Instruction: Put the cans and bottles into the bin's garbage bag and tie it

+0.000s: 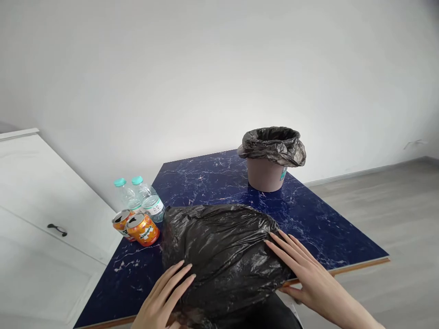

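A large black plastic garbage bag (226, 251) lies spread over the front of the table, its lower part hanging past the front edge. On its left side rests my left hand (168, 292), fingers stretched out and slightly apart, thumb partly hidden below. My right hand (302, 265) touches the bag's right side with fingers extended, while its thumb sits lower, near the table edge. Behind the bag stands a pinkish-brown trash bin (265, 174), lined with another black bag (277, 151) folded over its rim.
Two orange Mirinda cans (143, 230) stand at the table's left side, before two clear plastic bottles (152, 201) with turquoise caps. The blue marble-patterned table (206, 178) reaches the white wall. A white cabinet (44, 256) is on the left.
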{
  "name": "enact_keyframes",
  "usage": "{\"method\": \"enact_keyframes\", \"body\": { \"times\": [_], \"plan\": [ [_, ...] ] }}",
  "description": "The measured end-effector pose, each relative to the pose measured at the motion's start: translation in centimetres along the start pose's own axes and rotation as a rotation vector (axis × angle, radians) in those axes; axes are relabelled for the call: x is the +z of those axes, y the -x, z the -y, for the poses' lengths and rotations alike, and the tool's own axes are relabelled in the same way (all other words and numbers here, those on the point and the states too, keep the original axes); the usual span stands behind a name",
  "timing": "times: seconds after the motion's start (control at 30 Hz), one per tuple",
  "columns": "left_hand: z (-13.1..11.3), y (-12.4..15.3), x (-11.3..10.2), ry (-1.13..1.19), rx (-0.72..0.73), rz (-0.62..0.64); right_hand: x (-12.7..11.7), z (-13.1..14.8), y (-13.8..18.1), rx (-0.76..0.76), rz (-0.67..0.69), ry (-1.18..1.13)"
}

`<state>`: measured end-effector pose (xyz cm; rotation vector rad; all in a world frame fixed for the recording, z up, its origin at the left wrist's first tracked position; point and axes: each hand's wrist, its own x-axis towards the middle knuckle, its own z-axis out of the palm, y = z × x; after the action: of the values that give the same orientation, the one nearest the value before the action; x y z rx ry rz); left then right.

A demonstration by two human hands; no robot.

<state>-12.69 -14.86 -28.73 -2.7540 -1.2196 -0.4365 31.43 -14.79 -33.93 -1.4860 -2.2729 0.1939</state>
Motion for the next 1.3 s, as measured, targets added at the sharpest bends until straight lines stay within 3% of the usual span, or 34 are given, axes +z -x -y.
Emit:
{"method": "enact_keyframes", "body": {
  "times": [0.17,0.33,0.47,0.57,0.67,0.77,0.83,0.9,0.97,1.03,1.13,1.2,1.3],
  "plan": [
    [-0.8,-0.4,0.4,0.272,-0.043,-0.215,0.5,0.2,0.8,-0.104,-0.154,0.001],
    [-1.2,-1.2,-0.9,0.564,-0.250,-0.191,-2.3,1.2,1.0,-0.070,-0.309,-0.231],
    [-0.7,-2.4,-1.7,0.661,-0.499,-0.066,-3.3,2.3,-0.2,0.126,-0.270,-0.508],
    [-0.1,-3.8,-1.9,0.626,-0.669,-0.085,-2.8,2.7,-1.6,0.345,-0.255,-0.553],
    [0.2,-5.4,-2.0,0.596,-0.801,-0.124,-1.9,2.5,-2.7,0.472,-0.264,-0.499],
    [-0.5,-6.4,-2.0,0.420,-0.724,-0.319,-1.0,2.1,-3.1,0.553,-0.271,-0.430],
    [-1.6,-6.7,-2.1,0.241,-0.570,-0.533,-0.5,2.0,-3.2,0.591,-0.280,-0.399],
    [-3.1,-6.8,-2.2,0.153,-0.367,-0.655,-0.2,1.8,-3.1,0.604,-0.277,-0.388],
    [-4.6,-7.0,-2.3,0.154,-0.149,-0.579,0.1,1.8,-3.1,0.599,-0.274,-0.381],
    [-5.6,-7.5,-2.2,0.125,0.007,-0.339,0.2,1.8,-3.2,0.605,-0.279,-0.368],
    [-5.9,-8.6,-1.3,-0.030,0.071,-0.042,0.1,2.0,-3.2,0.622,-0.281,-0.372],
    [-5.6,-9.0,-0.5,-0.135,0.046,-0.030,-0.3,2.5,-3.1,0.614,-0.309,-0.368],
    [-5.6,-8.7,-0.1,-0.270,-0.081,-0.186,-1.6,3.8,-2.8,0.553,-0.442,-0.300]
  ]
}}
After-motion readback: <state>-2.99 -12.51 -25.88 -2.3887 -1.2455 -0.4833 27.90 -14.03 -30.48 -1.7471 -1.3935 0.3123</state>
